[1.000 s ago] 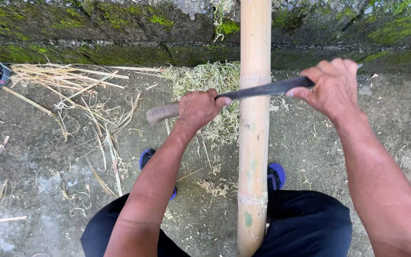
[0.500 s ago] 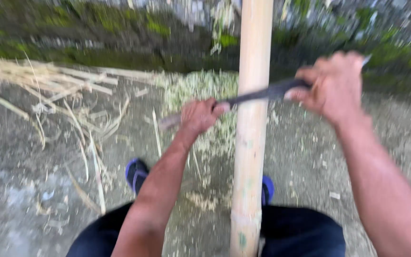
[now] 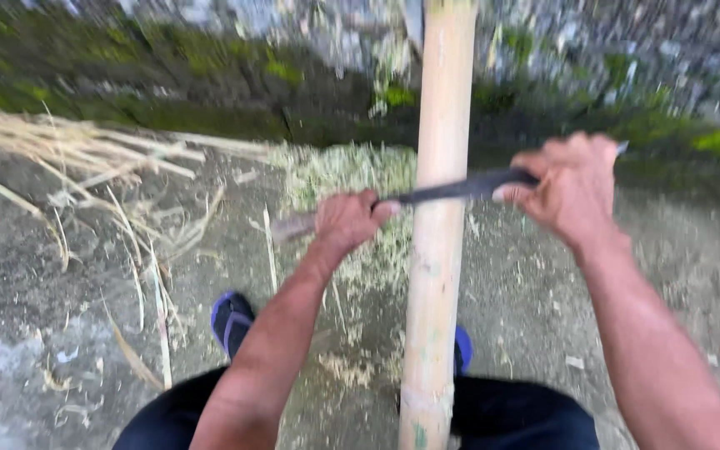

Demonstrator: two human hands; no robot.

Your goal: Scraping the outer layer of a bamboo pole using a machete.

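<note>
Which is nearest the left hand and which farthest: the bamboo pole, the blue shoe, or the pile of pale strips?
1. Bamboo pole, just right of the left hand.
2. Blue shoe, below, by the forearm.
3. Pile of pale strips, far left by the wall.

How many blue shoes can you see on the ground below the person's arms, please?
2. One blue shoe sits left of the bamboo pole, beside the left forearm. The other shoe peeks out just right of the pole, mostly hidden behind it.
</note>
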